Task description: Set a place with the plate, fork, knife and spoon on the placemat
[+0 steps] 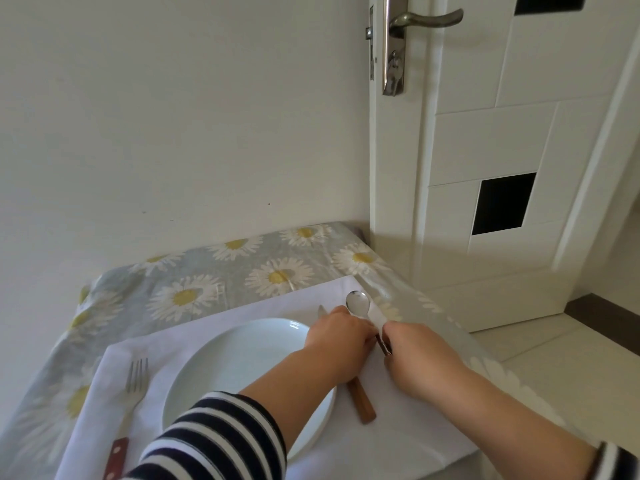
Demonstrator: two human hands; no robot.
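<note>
The right hand [412, 358] is pinching the spoon [360, 304] by its handle, bowl pointing far, just right of the knife [362, 401] that the left hand [341, 344] is pressing flat beside the plate [242, 362].

a home: daisy tablecloth [214, 271], panelled door [502, 133] beside it.

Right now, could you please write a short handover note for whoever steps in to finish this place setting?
Left hand: resting on the knife, right of the plate.
Right hand: grip shut on the spoon, low over the placemat.
Done: plate centred; fork laid to its left; knife down.
Left: set the spoon right of the knife, straighten both.
</note>
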